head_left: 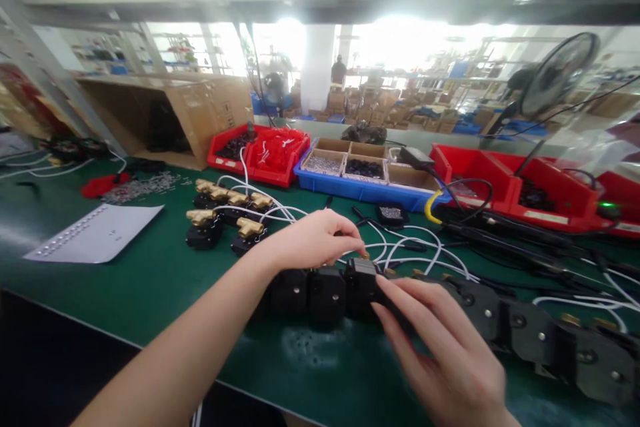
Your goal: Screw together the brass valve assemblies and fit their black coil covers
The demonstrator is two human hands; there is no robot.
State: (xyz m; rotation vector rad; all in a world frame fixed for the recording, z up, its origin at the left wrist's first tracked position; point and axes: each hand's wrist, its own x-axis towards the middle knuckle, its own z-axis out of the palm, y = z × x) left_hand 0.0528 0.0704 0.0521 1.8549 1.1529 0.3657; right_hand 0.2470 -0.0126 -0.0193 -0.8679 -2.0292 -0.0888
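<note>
A row of black boxy units (327,293) with brass fittings runs along the green bench from the middle to the right. My left hand (325,238) reaches over the row, its fingertips together at a small brass part behind one unit. That unit (363,273) stands slightly higher than its neighbours. My right hand (440,347) touches its right side, thumb and fingers a little apart; whether they grip it is not clear. More black units with brass tee fittings (250,227) and white cables stand left of my left hand.
Behind the row are a blue tray (320,188) of small parts, red bins (285,177), white cables (440,247) and black tools. A cardboard box (200,113), notebook (100,233) and loose metal pieces (145,187) lie left. A fan (557,77) stands back right.
</note>
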